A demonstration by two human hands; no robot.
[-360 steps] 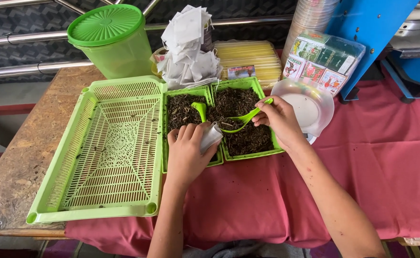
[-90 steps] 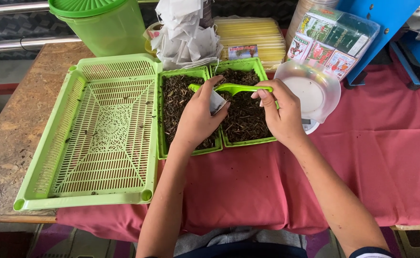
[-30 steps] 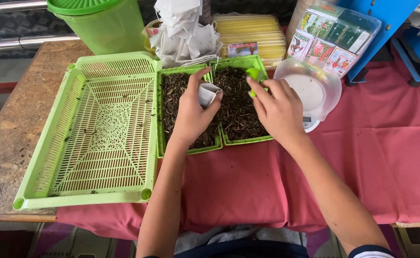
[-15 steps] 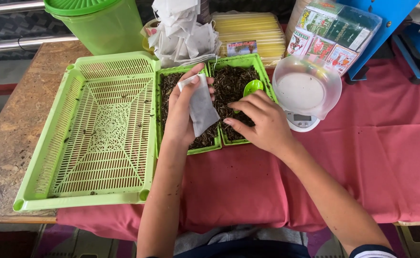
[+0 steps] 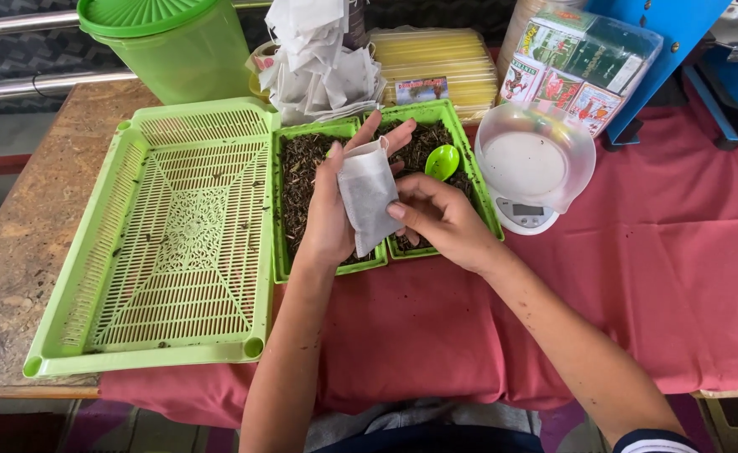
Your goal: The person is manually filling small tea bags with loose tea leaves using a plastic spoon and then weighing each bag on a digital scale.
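The left hand (image 5: pixel 328 220) holds a small white paper pouch (image 5: pixel 367 195) upright; the right hand (image 5: pixel 443 220) pinches its lower edge, above green plastic trays of dark dried leaves (image 5: pixel 297 172).

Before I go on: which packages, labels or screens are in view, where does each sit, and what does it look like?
White sachet: flat paper pouch, held in the left hand, right hand touching it.
Clear bag of packets: back right, red, green and white packets inside.
Small label card: behind the trays, rectangular, colourful.
Scale screen: small grey rectangle on the white scale, right of the trays.
Yellow pack: back centre, flat stacked sheets.
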